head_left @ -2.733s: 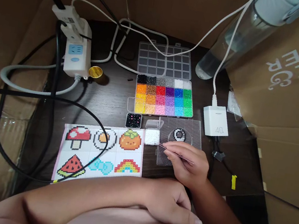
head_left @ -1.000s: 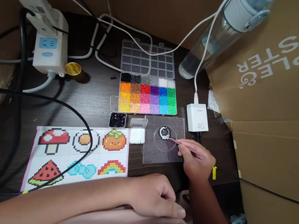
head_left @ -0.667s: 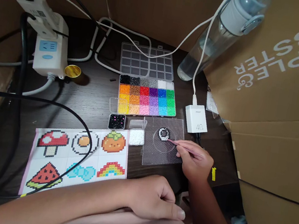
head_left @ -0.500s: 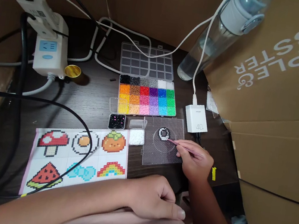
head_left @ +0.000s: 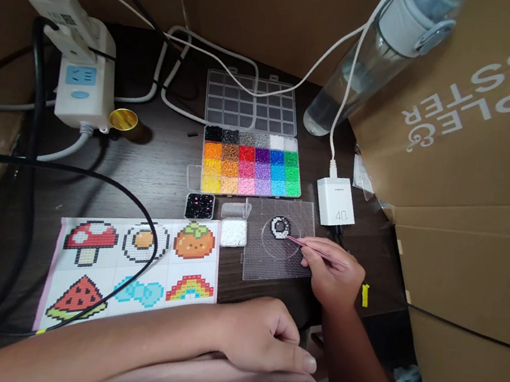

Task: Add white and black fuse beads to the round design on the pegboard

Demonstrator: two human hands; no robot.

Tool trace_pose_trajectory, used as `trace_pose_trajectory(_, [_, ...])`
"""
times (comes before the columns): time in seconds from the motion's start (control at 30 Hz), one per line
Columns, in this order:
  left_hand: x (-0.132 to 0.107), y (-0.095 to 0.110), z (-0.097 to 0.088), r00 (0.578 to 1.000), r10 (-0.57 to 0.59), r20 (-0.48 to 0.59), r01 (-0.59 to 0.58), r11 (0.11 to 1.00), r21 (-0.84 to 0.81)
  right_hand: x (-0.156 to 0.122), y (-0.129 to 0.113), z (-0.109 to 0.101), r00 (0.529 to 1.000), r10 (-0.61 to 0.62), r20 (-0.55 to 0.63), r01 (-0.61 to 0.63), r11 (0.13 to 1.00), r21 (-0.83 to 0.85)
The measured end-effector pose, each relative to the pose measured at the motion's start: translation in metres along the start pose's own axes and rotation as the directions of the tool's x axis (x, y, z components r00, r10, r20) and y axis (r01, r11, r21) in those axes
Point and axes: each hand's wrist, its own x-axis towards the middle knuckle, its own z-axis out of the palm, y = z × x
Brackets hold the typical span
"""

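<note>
My right hand [head_left: 337,274] pinches pink tweezers [head_left: 318,249]. Their tips touch or hover just over the lower right edge of a small ring of black and white fuse beads [head_left: 279,227]. This ring sits on a clear pegboard [head_left: 252,267]. My left hand [head_left: 266,341] rests closed at the table's near edge, in front of my body, its fingers curled under and partly hidden; nothing shows in it. Left of the pegboard are a small open box of white beads [head_left: 233,233] and a small box of black beads with a few pink ones [head_left: 199,207].
A pattern sheet [head_left: 165,267] lies at the left, crossed by a black cable [head_left: 153,220]. Behind the pegboard stands an open box of coloured beads [head_left: 252,165]. A white charger [head_left: 336,202], a water bottle [head_left: 350,77], a power strip [head_left: 85,83] and cardboard walls [head_left: 468,192] surround the work.
Both hands keep nearly the same place, with the tweezer tips still at the bead ring. The whole view has shifted very slightly.
</note>
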Motion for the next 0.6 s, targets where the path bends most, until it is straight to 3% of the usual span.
trace_pose_trajectory(0.27, [0.0002,-0.0005,0.0025,0.998,0.038,-0.044,-0.04,0.998,-0.047,-0.0001,-0.0004,-0.0009,1.0,0.014,0.005,-0.014,1.0,0.001])
trace_pose_trajectory(0.37, [0.0022,-0.0021,0.0047,0.979,0.066,-0.195,-0.103,0.978,-0.184,0.0002,-0.0005,-0.0015,1.0,0.011,0.021,-0.011,1.0,0.002])
trace_pose_trajectory(0.47, [0.0052,-0.0054,0.0054,0.922,0.047,-0.383,-0.206,0.899,-0.386,0.0003,-0.0003,-0.0022,1.0,0.012,0.021,-0.012,1.0,0.0])
trace_pose_trajectory(0.6, [0.0081,-0.0064,0.0047,0.883,0.022,-0.469,-0.329,0.743,-0.583,0.0005,-0.0015,-0.003,0.999,0.003,0.043,-0.004,1.0,0.007])
